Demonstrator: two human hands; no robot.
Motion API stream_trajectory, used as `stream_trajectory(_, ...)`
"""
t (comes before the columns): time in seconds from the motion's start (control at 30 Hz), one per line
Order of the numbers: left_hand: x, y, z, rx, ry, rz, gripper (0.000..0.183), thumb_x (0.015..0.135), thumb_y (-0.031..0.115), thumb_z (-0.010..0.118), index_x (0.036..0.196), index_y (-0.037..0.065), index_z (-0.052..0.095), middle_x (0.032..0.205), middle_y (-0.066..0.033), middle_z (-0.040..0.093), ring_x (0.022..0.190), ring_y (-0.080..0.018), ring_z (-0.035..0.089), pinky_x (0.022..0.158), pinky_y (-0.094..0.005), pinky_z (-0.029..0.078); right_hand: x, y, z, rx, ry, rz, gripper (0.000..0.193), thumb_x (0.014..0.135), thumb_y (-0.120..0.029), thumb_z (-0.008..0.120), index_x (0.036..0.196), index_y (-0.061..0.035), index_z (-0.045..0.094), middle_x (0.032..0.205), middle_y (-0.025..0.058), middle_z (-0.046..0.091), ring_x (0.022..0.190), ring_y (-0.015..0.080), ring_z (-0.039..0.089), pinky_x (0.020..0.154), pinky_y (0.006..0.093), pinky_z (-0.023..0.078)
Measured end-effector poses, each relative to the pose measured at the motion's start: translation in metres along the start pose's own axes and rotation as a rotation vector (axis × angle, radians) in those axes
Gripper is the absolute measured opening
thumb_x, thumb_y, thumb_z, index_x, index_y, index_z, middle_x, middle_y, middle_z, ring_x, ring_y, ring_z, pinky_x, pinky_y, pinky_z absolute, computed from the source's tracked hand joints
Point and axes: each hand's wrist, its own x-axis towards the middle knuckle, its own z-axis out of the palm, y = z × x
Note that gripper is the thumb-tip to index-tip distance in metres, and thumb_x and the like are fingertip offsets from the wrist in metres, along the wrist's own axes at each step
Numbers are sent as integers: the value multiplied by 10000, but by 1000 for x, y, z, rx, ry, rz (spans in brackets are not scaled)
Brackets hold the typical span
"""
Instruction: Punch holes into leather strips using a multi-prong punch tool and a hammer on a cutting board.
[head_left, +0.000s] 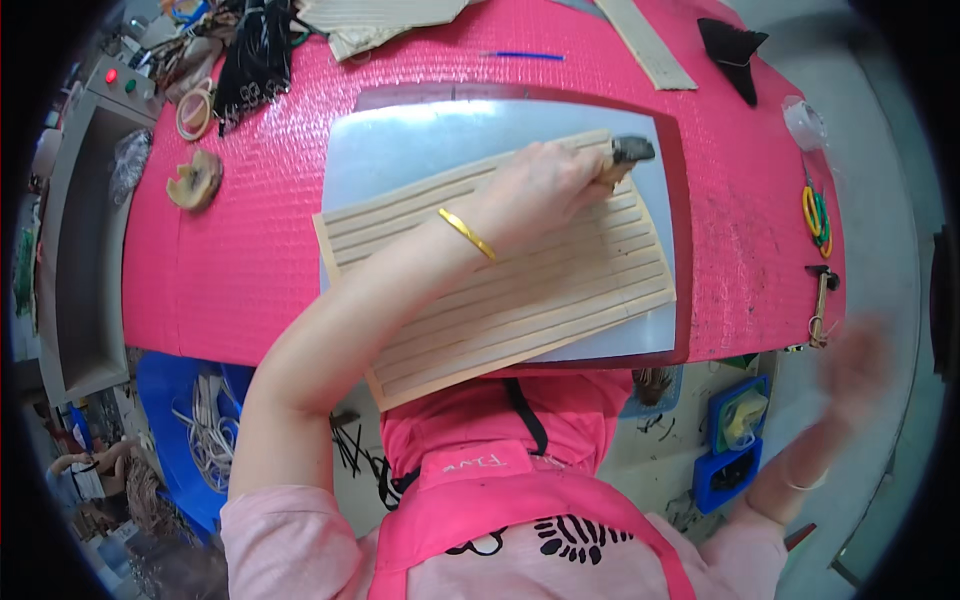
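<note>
My left hand [545,190], with a gold bangle on its wrist, reaches across a cream sheet [520,335] that carries several long parallel strips. Its fingers are closed around a short tool [632,150] with a dark, blocky end, close to the sheet's far right corner; the kind of tool is not plain. The sheet lies slantwise on a smooth light-grey plate [385,140], overhanging the near edge. My right hand [855,365] is off at the far right, smeared by motion. Nearest to it, on the table's right edge, lies a small hammer [821,305] with a pale handle.
The pink table [250,270] bears a tape roll [195,108], black cords [255,65], a blue pencil [525,56], a pale strip [645,45], a black piece [733,55] and yellow-green scissors [816,215]. Blue bins [165,400] stand below at left.
</note>
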Motion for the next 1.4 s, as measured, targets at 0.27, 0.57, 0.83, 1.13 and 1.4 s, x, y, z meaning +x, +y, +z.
stream_trajectory(0.27,-1,5,1,30,-105,-32,173,763,139,608,747,17,486,745,-160,586,686,-348,562,576,-420,451,-68,37,-27,-423,-945,253,429,822,-52,504,1247,-26,444,1057,166,589,950,111,551,844,246,399)
stream_trajectory(0.57,-13,27,-40,-870,516,-413,166,841,65,565,952,-56,542,811,-87,622,695,-129,607,620,-239,495,-109,66,-11,-329,-1084,461,378,829,-86,520,1200,-31,472,686,113,515,580,81,394,519,223,350)
stream_trajectory(0.83,-28,-17,6,-526,178,-458,190,785,128,633,768,-41,547,641,-127,595,542,-186,591,496,-283,452,-107,80,-12,-283,-1033,943,158,861,-127,502,968,-14,478,549,-6,415,502,54,398,451,193,302)
stream_trajectory(1.13,9,-40,0,-786,138,-472,221,805,163,617,841,-50,568,625,-111,601,538,-123,590,488,-259,460,-105,87,-29,13,-925,967,237,881,-234,503,954,-15,448,559,-46,385,402,14,295,357,167,207)
stream_trajectory(1.4,-9,7,-7,-572,-16,-514,190,784,148,614,841,-29,574,618,-142,578,531,-218,579,498,-306,440,-120,88,-42,-102,-1053,915,301,862,-316,544,786,-46,438,513,-69,354,383,1,276,341,163,180)
